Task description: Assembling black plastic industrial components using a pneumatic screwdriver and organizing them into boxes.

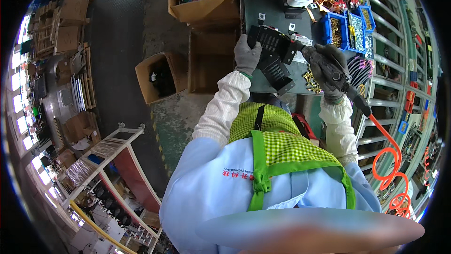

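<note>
On bench: two black brackets (275,56) (left hand (246,54) gripping), one driver (329,68).

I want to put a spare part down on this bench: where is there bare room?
Bare bench lies above the black bracket, between the cardboard box and the blue bins. It is crowded right of the bracket, where the right hand holds the air screwdriver over loose brass fittings. The left hand grips the bracket's left edge.
</note>
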Demonstrator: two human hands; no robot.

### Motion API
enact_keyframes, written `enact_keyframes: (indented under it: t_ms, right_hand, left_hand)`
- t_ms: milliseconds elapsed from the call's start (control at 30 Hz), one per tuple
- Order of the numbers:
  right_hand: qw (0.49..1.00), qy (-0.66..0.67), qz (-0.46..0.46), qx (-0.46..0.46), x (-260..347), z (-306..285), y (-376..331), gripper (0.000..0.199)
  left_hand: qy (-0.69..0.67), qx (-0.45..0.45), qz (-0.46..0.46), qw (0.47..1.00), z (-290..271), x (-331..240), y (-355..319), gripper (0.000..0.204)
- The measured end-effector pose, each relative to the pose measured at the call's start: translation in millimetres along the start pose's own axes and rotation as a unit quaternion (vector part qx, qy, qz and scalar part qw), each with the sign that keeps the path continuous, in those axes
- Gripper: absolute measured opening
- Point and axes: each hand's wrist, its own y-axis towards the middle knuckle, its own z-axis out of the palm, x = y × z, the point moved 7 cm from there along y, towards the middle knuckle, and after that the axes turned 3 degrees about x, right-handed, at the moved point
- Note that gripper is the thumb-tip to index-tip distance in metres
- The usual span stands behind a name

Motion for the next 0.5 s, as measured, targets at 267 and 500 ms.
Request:
enact_keyframes:
  t_ms: [267,500]
  right_hand:
    - [0.998,0.057,0.028,-0.005,-18.7,10.1,-1.6,0.058]
    - [0.999,0.036,0.007,0.019,-3.7,29.7,11.4,0.056]
  left_hand:
    - [-0.032,0.000,0.005,0.999,0.5,-2.4,0.6,0.021]
    - [-0.008,-0.009,0.015,1.000,3.7,0.4,2.0,0.021]
